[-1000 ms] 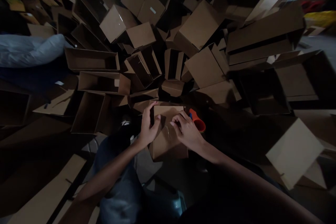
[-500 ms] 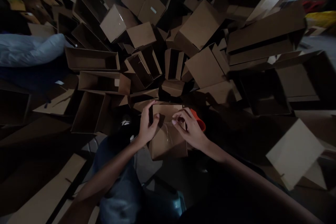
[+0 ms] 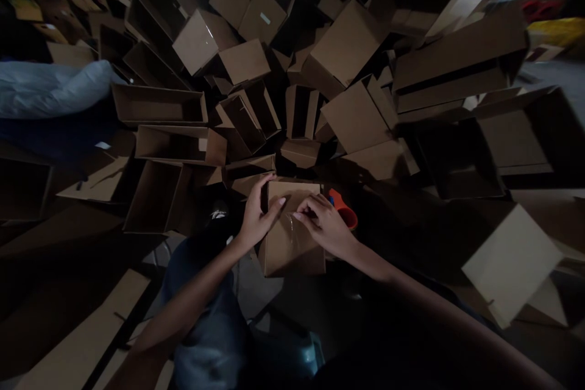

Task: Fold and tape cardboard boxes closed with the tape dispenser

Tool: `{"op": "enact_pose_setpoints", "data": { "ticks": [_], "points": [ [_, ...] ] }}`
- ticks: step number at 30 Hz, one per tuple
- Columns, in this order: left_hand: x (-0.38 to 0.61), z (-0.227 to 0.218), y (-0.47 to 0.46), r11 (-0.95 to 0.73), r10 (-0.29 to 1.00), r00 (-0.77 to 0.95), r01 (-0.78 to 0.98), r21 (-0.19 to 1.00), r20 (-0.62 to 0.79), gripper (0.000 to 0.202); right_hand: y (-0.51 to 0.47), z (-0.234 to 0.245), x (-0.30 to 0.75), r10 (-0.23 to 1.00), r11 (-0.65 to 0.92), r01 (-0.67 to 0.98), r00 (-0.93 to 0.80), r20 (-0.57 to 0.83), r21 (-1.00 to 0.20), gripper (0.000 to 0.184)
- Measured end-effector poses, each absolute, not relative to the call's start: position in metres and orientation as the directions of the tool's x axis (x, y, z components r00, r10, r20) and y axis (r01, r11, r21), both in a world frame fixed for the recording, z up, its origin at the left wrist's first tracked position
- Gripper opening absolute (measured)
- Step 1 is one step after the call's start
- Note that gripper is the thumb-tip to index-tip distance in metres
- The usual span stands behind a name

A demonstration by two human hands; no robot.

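A small brown cardboard box [image 3: 292, 250] lies in front of me with its flaps closed, and a strip of clear tape [image 3: 289, 228] crosses its top. My left hand [image 3: 258, 216] holds the box's left edge, with the thumb resting on top. My right hand [image 3: 322, 225] sits on the top at the tape, fingers curled, and I cannot tell if they pinch it. Just beyond that hand lies an orange plastic object [image 3: 343, 211], possibly a tape dispenser.
Many open cardboard boxes [image 3: 351, 103] crowd the area ahead, lying at odd angles. A flat cardboard sheet [image 3: 512, 265] lies to the right. A pale blue bag [image 3: 55, 88] lies at the left, and a yellow bag [image 3: 553, 30] at the far upper right.
My right hand has drawn back toward the box, uncovering more of the orange object. My left thumb has moved further onto the box top.
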State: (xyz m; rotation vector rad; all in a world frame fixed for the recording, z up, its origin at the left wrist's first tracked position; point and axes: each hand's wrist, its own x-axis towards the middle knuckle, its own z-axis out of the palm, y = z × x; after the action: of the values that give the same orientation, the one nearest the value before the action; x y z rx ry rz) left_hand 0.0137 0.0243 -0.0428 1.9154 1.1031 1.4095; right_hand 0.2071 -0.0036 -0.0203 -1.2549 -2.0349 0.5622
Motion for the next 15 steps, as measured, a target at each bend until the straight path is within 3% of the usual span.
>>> {"op": "enact_pose_setpoints", "data": {
  "ticks": [9,12,15],
  "points": [
    [0.004,-0.041,0.034,-0.563,0.825,0.195,0.364,0.742,0.531,0.051,-0.005,-0.024,0.203,0.914,0.405,0.568,-0.268,0.305,-0.716,0.014],
    [0.002,-0.037,0.032,-0.633,0.766,0.222,0.426,0.646,0.604,0.045,-0.005,-0.025,0.204,0.92,0.39,0.533,-0.264,0.29,-0.751,0.012],
    [-0.001,-0.032,0.029,-0.697,0.692,0.277,0.496,0.518,0.667,0.025,-0.005,-0.026,0.204,0.915,0.401,0.522,-0.275,0.296,-0.753,0.012]
  ]
}}
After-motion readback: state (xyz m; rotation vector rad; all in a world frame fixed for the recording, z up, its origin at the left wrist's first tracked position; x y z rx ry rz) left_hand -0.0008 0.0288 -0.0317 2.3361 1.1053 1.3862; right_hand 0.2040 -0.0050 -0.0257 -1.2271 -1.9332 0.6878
